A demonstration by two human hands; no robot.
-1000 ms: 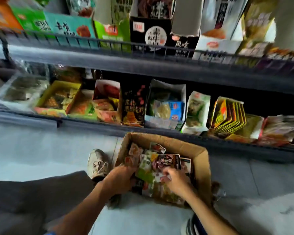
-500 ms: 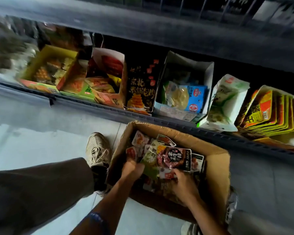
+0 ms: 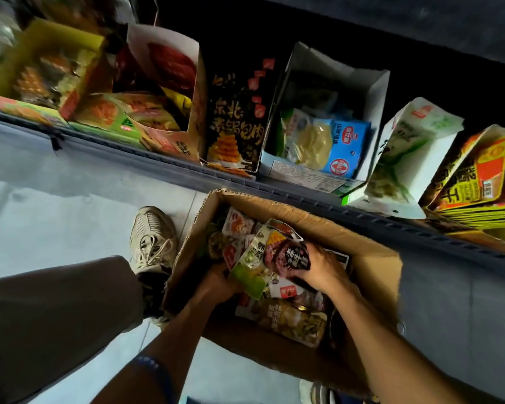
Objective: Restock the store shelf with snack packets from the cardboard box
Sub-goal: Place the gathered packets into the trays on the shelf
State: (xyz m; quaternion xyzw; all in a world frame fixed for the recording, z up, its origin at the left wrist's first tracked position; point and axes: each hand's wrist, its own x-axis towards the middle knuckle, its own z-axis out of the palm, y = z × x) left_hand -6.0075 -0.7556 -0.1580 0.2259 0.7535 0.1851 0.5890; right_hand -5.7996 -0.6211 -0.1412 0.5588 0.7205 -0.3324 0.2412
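**Q:** Why does the open brown cardboard box point(image 3: 370, 258) stand on the pale floor just near of the grey metal shelf edge point(image 3: 169, 167)?

**A:** Probably so that packets travel only a short way up to the open display cartons ranged along the shelf. The white carton holding blue-and-white packets point(image 3: 370, 112) lies directly beyond the box's far wall.

**Q:** How are the hands disposed?

**A:** Both are inside the box. The right hand point(image 3: 321, 272) curls its fingers over a dark glossy packet with white lettering and a reddish picture point(image 3: 292, 258), gripping it from the right. The left hand point(image 3: 216, 282) is tucked at the near-left edge of a green-and-white printed packet point(image 3: 252, 265); its fingers are hidden under the heap, so whether they close on anything cannot be told.

**Q:** Where do the snack packets lie relative to the hands?

**A:** The gripped packets sit between the two hands, atop the pile. Small red-and-white sachets point(image 3: 236, 225) lie farther in, towards the far-left corner; a larger yellowish-brown packet point(image 3: 292, 319) lies nearer, below the right wrist.

**Q:** Why two hands?

**A:** Seemingly to gather several slippery packets as one bundle.
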